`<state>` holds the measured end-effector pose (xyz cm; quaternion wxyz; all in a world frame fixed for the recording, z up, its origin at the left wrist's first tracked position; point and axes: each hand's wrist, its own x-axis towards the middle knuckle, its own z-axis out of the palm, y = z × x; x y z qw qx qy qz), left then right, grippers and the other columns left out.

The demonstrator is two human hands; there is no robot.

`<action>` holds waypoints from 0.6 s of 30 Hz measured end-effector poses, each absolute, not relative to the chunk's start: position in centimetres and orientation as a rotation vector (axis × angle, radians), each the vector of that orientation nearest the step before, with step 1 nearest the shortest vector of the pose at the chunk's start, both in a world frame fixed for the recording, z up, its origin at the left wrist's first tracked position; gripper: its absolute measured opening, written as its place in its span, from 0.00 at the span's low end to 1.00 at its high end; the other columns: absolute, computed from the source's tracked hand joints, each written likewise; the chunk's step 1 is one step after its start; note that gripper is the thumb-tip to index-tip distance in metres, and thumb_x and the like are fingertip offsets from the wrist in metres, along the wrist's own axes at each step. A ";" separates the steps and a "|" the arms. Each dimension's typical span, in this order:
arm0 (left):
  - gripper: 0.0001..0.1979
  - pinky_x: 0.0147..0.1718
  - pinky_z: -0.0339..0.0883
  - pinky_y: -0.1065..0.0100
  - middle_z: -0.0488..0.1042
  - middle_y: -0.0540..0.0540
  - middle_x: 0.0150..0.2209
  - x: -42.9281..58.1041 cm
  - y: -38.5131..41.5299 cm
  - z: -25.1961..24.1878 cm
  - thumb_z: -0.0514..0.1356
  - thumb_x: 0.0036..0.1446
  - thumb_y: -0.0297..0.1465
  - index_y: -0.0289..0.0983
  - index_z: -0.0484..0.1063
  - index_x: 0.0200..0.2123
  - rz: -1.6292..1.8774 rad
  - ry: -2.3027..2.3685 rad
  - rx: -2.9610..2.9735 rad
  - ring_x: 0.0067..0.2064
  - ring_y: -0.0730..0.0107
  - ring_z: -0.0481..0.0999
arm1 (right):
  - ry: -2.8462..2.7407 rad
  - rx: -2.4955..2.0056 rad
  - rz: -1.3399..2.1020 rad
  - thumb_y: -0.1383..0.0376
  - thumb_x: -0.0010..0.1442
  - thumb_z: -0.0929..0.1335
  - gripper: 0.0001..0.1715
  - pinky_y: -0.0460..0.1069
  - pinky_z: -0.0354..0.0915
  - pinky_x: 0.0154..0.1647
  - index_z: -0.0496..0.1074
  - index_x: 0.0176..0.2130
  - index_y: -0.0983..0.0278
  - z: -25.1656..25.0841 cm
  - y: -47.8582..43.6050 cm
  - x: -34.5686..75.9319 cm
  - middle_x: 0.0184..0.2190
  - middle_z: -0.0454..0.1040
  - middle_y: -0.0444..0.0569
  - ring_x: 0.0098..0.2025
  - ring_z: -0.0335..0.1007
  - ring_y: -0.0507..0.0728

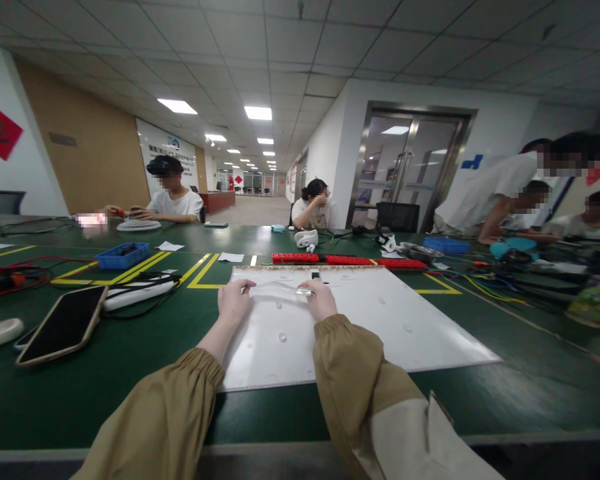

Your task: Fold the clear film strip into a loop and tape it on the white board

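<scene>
Both my hands rest on a white board (380,320) lying on the green table. My left hand (234,300) and my right hand (320,300) each pinch one end of a thin clear strip or small plastic bag (280,288) stretched between them. The fingers of both hands are curled closed on it. A small shiny piece (305,291) sits at my right fingertips. A small dark part (315,275) lies just beyond, near the board's far edge. Tiny clear bumps dot the board.
A phone (63,325) lies face up at the left, beside a white power strip (140,292) and a blue tray (123,255). Red strips (347,259) lie past the board. Several people sit or lean at the far and right sides among cables.
</scene>
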<state>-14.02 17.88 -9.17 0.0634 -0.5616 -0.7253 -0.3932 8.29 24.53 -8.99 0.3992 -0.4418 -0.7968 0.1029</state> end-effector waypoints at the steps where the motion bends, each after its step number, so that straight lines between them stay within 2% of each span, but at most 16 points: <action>1: 0.13 0.44 0.61 0.64 0.78 0.48 0.37 -14.0 17.8 -9.1 0.54 0.55 0.26 0.44 0.77 0.38 -1.178 -2.198 -1.689 0.42 0.61 0.74 | -2.017 -1.124 0.260 0.76 0.53 0.62 0.19 0.47 0.61 0.42 0.76 0.37 0.62 -9.0 24.5 8.3 0.36 0.76 0.48 0.41 0.69 0.56; 4: 0.13 0.43 0.61 0.64 0.77 0.48 0.38 -14.1 17.9 -9.2 0.54 0.56 0.26 0.44 0.76 0.39 -1.135 -2.209 -1.691 0.42 0.61 0.73 | -2.036 -1.135 0.275 0.76 0.53 0.62 0.17 0.46 0.61 0.41 0.76 0.37 0.62 -9.1 24.5 8.2 0.35 0.76 0.47 0.40 0.70 0.55; 9: 0.18 0.44 0.59 0.64 0.76 0.49 0.41 -14.5 18.5 -9.9 0.52 0.51 0.21 0.44 0.75 0.39 -1.054 -2.184 -1.737 0.45 0.61 0.70 | -2.103 -1.138 0.304 0.72 0.53 0.65 0.11 0.44 0.61 0.39 0.75 0.33 0.63 -9.5 24.5 7.9 0.32 0.76 0.47 0.37 0.70 0.55; 14: 0.18 0.46 0.57 0.60 0.73 0.47 0.44 -14.4 18.6 -10.3 0.52 0.50 0.21 0.41 0.73 0.41 -1.092 -2.075 -1.784 0.47 0.59 0.67 | -2.134 -1.124 0.325 0.71 0.54 0.64 0.10 0.44 0.61 0.39 0.75 0.33 0.63 -9.7 24.6 7.8 0.32 0.76 0.47 0.38 0.70 0.54; 18: 0.17 0.49 0.56 0.58 0.72 0.45 0.45 -13.7 18.4 -10.0 0.51 0.51 0.21 0.40 0.72 0.41 -1.077 -1.923 -1.914 0.49 0.59 0.66 | -2.165 -1.099 0.363 0.70 0.53 0.65 0.09 0.44 0.61 0.37 0.75 0.32 0.64 -10.0 24.7 7.9 0.30 0.76 0.47 0.35 0.70 0.53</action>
